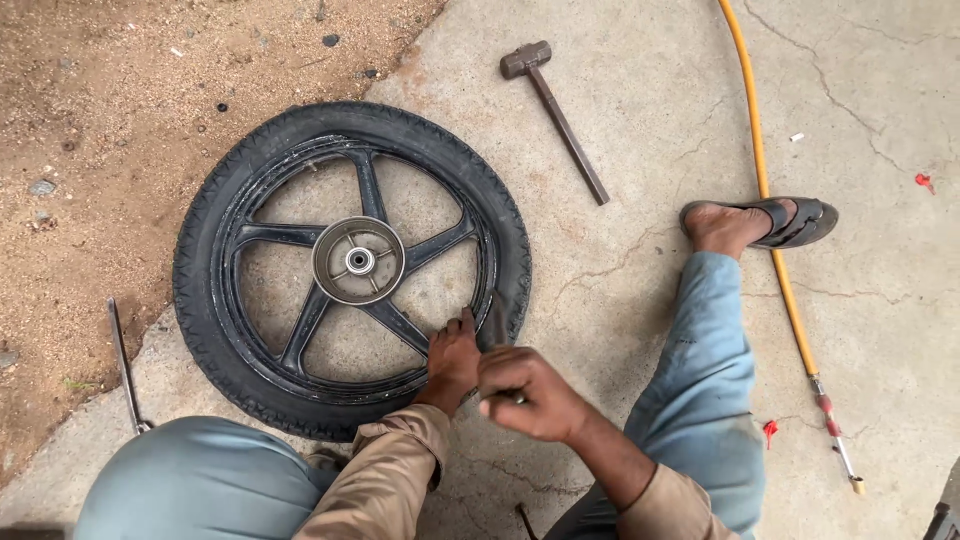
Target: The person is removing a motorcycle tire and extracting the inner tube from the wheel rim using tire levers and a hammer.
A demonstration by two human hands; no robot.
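A black motorcycle wheel [352,262] with five spokes and its tyre [200,270] lies flat on the concrete. My left hand [452,360] presses on the tyre's near right edge by the rim. My right hand [525,390] is closed around a dark tyre lever [495,322] whose tip goes in between tyre and rim, just right of my left hand.
A sledgehammer [556,112] lies beyond the wheel. A yellow hose [768,190] with a metal nozzle runs along the right, passing under my sandalled foot [752,224]. A thin metal rod [124,362] lies at the left, by the sandy ground.
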